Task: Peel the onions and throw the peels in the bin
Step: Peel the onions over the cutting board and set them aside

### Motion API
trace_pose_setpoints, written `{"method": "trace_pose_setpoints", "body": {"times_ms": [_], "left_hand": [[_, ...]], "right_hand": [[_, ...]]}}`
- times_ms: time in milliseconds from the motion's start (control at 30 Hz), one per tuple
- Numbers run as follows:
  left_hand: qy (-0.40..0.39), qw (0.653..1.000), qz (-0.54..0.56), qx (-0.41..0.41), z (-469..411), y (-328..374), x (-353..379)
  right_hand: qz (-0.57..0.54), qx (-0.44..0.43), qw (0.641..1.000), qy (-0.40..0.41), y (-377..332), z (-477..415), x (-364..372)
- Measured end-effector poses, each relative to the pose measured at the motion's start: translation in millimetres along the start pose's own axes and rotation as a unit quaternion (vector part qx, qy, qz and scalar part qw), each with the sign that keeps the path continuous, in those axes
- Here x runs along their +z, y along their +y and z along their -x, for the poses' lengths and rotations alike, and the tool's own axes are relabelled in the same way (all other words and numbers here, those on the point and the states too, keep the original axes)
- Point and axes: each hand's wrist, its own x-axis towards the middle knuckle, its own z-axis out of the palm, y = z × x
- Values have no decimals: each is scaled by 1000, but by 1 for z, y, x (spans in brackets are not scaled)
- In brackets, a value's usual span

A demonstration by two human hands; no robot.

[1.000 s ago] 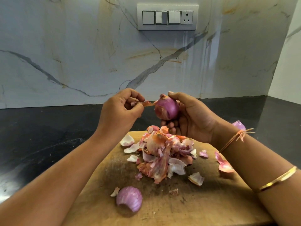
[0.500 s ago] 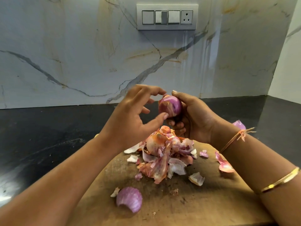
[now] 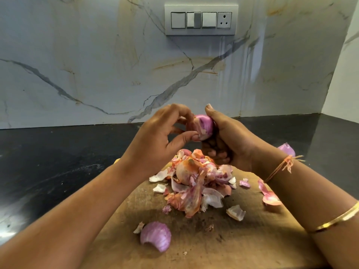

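The right hand [image 3: 229, 136] grips the onion [image 3: 202, 127] above the pile of peels [image 3: 198, 183] while the left hand [image 3: 161, 136] pinches its loose skin.

Rough wood, polished stone, papery skins

The brown wooden chopping board [image 3: 252, 247] is matt and rough, scored and darkly stained in patches. The black stone countertop [image 3: 58, 162] is polished, showing pale reflections. The white veined marble-look wall [image 3: 87, 55] is smooth with a slight gloss; the grey plastic switch plate [image 3: 201, 20] looks satin. The small round purple onion [image 3: 205, 125] is smooth and faintly shiny, while the heap of pink and orange onion peels [image 3: 194, 183] looks thin, dry and papery. The narrow gold metal bangle [image 3: 338, 221] gleams; the frayed orange wrist thread [image 3: 277, 169] is matt fibre.
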Motion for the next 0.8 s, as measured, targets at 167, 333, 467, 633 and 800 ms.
{"method": "trace_pose_setpoints", "body": {"times_ms": [167, 333, 467, 633, 800], "left_hand": [[-13, 1000, -10, 12, 0, -2, -1], [-2, 1000, -5, 13, 0, -1, 0], [-15, 1000, 5, 12, -1, 1, -2], [-7, 1000, 20, 8, 0, 1, -2], [2, 999, 42, 1, 0, 3, -1]], "right_hand": [[29, -15, 999, -17, 2, -1, -1], [27, -26, 999, -16, 0, 1, -2], [28, -42, 998, -35, 2, 0, -1], [36, -41, 998, -34, 1, 2, 1], [37, -37, 998, -31, 1, 3, 1]]}}
